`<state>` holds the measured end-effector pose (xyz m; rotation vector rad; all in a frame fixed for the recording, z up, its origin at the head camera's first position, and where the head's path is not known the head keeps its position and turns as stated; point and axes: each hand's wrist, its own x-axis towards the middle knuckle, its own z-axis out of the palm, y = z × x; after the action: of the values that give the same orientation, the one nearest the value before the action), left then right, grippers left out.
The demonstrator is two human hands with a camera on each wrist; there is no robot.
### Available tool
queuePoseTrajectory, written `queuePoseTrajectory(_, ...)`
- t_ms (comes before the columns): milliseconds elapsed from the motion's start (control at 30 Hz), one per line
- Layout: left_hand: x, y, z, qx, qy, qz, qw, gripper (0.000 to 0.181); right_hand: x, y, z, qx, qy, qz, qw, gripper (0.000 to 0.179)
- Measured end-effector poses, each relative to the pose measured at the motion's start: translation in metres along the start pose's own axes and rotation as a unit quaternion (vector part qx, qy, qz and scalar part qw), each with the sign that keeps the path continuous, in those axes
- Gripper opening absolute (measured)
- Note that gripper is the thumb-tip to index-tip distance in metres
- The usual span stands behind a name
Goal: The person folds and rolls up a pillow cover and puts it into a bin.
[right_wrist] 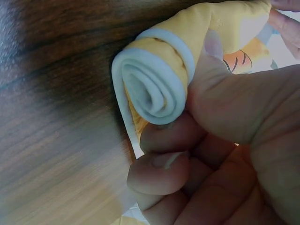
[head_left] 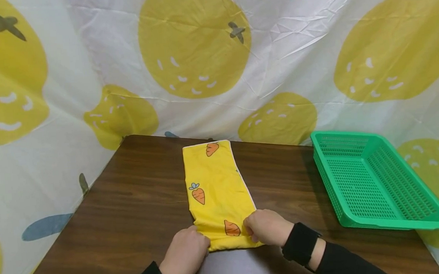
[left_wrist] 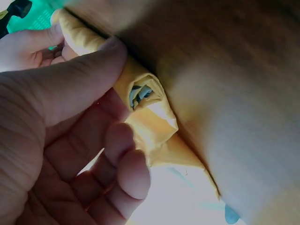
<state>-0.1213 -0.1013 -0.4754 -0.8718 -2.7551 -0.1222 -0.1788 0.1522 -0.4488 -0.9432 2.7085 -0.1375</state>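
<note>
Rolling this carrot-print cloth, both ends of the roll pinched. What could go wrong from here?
1. The roll may come out uneven: its right end shows a neat white-edged spiral, its left end looks crumpled.
2. The yellow carrot-print cloth is puckered near the left grip, so creases could get rolled in.
3. The roll might loosen if the right grip slips, as nothing else visibly pins that end.

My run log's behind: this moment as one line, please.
cloth: near end rolled, far part flat | left hand: grips rolled end, left | right hand: grips rolled end, right | basket: right of cloth
</note>
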Motion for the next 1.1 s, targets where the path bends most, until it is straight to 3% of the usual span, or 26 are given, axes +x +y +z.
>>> queuePoseTrajectory(133,0.003,-0.004,0.000,-0.022,-0.007,0.014,0.9996,0.025,0.000,0.001,0.000,0.005,0.000,-0.001,1.0000,0.029)
queuePoseTrajectory(267,0.011,-0.017,0.000,-0.094,-0.071,-0.009,0.9930,0.023,0.000,0.003,0.000,0.014,0.004,0.000,0.9999,0.031)
queuePoseTrajectory(367,0.019,-0.027,0.002,-0.162,-0.128,-0.061,0.9765,0.025,0.000,0.004,0.001,0.028,0.002,0.008,0.9996,0.032)
queuePoseTrajectory(500,0.030,-0.037,0.004,-0.219,-0.172,-0.109,0.9543,0.029,0.000,0.006,0.001,0.043,-0.002,0.019,0.9989,0.029)
queuePoseTrajectory(567,0.036,-0.039,0.003,-0.224,-0.189,-0.109,0.9499,0.032,-0.001,0.007,0.000,0.053,-0.002,0.023,0.9984,0.027)
queuePoseTrajectory(800,0.048,-0.037,-0.003,-0.195,-0.218,-0.075,0.9534,0.034,-0.009,0.010,0.003,0.095,-0.013,0.032,0.9948,0.024)
queuePoseTrajectory(933,0.048,-0.037,-0.004,-0.201,-0.236,-0.077,0.9474,0.033,-0.014,0.010,0.006,0.107,0.006,0.025,0.9939,0.026)
queuePoseTrajectory(1033,0.046,-0.038,-0.005,-0.215,-0.255,-0.084,0.9389,0.033,-0.019,0.009,0.010,0.078,0.043,-0.010,0.9960,0.026)
queuePoseTrajectory(1100,0.045,-0.038,-0.005,-0.221,-0.260,-0.087,0.9359,0.033,-0.024,0.007,0.013,0.028,0.079,-0.050,0.9952,0.023)
